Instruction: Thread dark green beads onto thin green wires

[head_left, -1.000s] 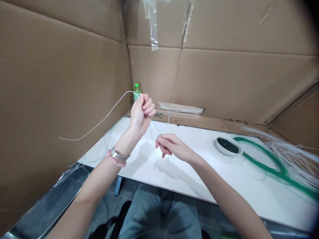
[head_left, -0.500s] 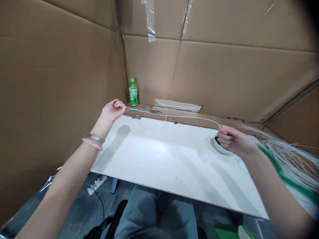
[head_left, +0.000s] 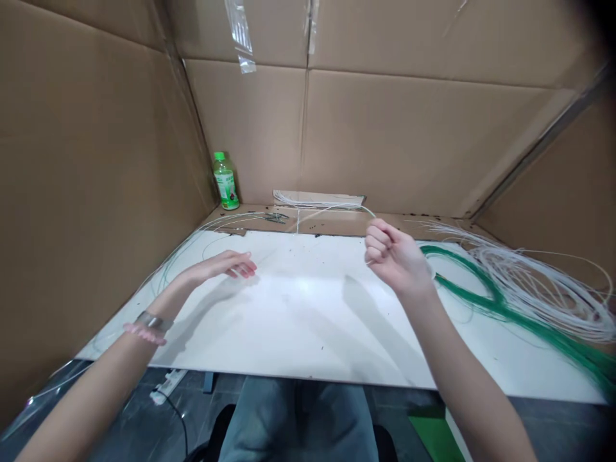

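My right hand (head_left: pixel 391 253) is closed in a pinch on a thin pale strand (head_left: pixel 368 210), whose free part arcs off to the left above the back of the table. Over the left part of the white table (head_left: pixel 298 327), my left hand (head_left: pixel 230 264) has its fingers loosely stretched, with nothing in them. To the right of my right hand, a green bundle of strands (head_left: pixel 500 308) bends in a loop. A coil of white strands (head_left: pixel 543 282) lies beyond that bundle.
A green-capped bottle (head_left: pixel 226 183) stands in the back left corner. Several loose strands (head_left: pixel 192 240) lie along the left edge. White strands on a cardboard strip (head_left: pixel 320 199) rest at the back wall. Cardboard walls (head_left: pixel 385 135) enclose the table. A power strip (head_left: pixel 168 385) lies on the floor.
My left hand has let go of the strand's left end and come down toward the table. My right hand has moved left and up, still holding the strand. The view has shifted right.
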The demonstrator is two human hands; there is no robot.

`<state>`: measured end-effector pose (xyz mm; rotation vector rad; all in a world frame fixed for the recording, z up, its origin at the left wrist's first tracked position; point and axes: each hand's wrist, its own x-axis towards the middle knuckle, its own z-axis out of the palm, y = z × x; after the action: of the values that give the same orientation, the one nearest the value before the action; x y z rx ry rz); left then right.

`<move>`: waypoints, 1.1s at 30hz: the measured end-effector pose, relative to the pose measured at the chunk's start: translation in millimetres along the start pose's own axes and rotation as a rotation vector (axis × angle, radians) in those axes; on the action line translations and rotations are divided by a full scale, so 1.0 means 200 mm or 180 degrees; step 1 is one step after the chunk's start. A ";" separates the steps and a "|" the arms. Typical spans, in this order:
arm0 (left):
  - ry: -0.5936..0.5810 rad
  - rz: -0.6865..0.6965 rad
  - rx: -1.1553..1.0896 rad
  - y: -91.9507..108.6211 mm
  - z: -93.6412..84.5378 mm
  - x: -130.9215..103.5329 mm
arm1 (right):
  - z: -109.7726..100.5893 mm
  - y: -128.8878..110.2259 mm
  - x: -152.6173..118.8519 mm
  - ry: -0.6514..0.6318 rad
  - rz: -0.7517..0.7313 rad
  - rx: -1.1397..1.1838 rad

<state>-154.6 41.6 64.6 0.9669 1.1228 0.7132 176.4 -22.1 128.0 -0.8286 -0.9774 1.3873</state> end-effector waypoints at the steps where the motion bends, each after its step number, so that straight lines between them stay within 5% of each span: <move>1: -0.0084 0.0185 0.0153 0.03 0.07 -0.04 | 0.06 0.01 0.00 -0.0094 0.0108 0.0312; 3: -0.0152 0.0748 0.0396 0.10 0.24 -0.13 | 0.15 0.01 0.01 -0.0218 0.0345 0.1017; 6: -0.0086 0.2833 0.1603 0.19 0.47 -0.24 | 0.27 0.02 0.01 -0.0139 0.0577 0.1778; 9: 0.0123 0.3689 0.1606 0.25 0.63 -0.26 | 0.33 0.02 0.02 -0.0154 0.0480 0.1890; 24: -0.0150 0.3009 0.0781 0.32 0.78 -0.01 | 0.39 0.07 0.12 -0.0205 -0.0932 0.0936; 33: -0.0381 0.3010 0.0892 0.33 0.77 0.04 | 0.34 0.05 0.16 0.0005 -0.0476 0.1363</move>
<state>-5.1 34.5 141.4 1.7888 0.6203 1.2407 107.9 4.8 148.1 -0.4276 -0.6886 1.3972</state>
